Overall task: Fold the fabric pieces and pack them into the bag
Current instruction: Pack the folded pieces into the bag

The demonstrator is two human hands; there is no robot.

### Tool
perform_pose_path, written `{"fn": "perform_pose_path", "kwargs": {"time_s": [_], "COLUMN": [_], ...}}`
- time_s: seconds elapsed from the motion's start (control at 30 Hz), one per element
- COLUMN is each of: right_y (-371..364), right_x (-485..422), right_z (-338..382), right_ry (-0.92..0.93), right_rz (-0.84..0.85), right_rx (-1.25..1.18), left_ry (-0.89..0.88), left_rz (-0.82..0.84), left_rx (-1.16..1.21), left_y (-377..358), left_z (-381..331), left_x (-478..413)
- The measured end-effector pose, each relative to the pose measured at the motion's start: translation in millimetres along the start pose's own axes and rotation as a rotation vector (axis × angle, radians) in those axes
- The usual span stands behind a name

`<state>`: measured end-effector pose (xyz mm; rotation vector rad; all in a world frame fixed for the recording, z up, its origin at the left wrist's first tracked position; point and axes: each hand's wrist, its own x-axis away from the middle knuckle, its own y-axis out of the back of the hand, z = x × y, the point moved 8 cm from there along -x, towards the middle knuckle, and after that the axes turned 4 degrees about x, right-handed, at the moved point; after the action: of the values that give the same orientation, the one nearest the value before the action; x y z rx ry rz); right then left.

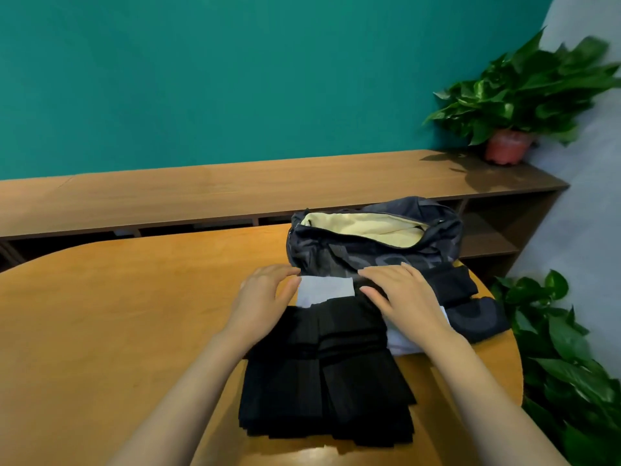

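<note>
Black pleated fabric (322, 368) lies flat between both forearms, over a white piece (324, 290). Left hand (260, 299) and right hand (405, 297) rest fingers spread, gripping nothing. Dark patterned bag (373, 243), cream-lined and unzipped, sits just beyond the fingertips.

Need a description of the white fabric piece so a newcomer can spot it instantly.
Start at the wooden table and find the dark open bag with cream lining at its far right. Just in front, between the left hand and right hand, lies the white fabric, the only pale piece, partly covered by black fabric.
</note>
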<state>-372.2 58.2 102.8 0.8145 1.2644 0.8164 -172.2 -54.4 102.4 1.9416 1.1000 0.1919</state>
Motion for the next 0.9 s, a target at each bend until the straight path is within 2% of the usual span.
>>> {"fn": "perform_pose_path", "kwargs": {"time_s": [0.07, 0.23, 0.4, 0.57, 0.73, 0.9], "right_y": [-8.3, -43.4, -64.0, -89.6, -103.1, -90.0], "right_x": [-17.9, -59.3, -82.7, -87.1, -87.9, -90.3], "right_z": [-32.8, -122.5, -196.9, -244.3, -261.0, -264.9], "right_ry": [-0.034, -0.215, -0.429, -0.636, -0.764, -0.885], "right_rz": [0.022, 0.266, 0.394, 0.557, 0.48, 0.168], "right_rx": [0.045, 0.179, 0.311, 0.285, 0.146, 0.193], "left_ry": [0.022, 0.068, 0.164, 0.223, 0.283, 0.344], "left_rz": [0.034, 0.083, 0.12, 0.178, 0.191, 0.184], "left_rx": [-0.04, -0.151, -0.234, -0.193, -0.134, 0.012], "left_y": [-12.1, -40.7, -72.4, -103.3, -108.8, -109.5], "left_z": [11.7, 38.6, 72.5, 92.1, 94.7, 96.2], "left_x": [-33.2, -118.5, -182.9, -207.7, -208.6, -200.8]}}
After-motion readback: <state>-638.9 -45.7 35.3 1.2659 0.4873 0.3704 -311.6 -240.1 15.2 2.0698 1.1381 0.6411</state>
